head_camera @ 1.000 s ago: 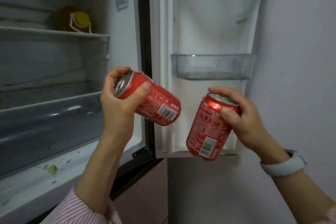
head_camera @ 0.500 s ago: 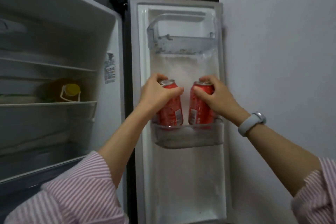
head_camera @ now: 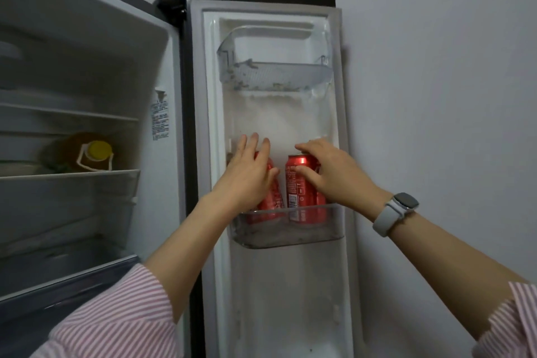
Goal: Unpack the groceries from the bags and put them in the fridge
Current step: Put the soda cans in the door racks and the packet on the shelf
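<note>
- The person wears a shirt with fine pink-and-white stripes.
- The left sleeve [head_camera: 116,320] is loose and wide, pushed up so that the forearm is bare; its cuff shows as a broad striped fold with a rounded edge.
- The right sleeve [head_camera: 514,325] has the same stripes, and its cuff is likewise drawn back from the bare forearm.
- A smartwatch [head_camera: 396,212] sits on the right wrist, with a pale grey band and a dark, rounded-rectangle face in a grey case.
- The left hand [head_camera: 247,177] and the right hand [head_camera: 334,171] are bare, with no rings or gloves showing.
</note>
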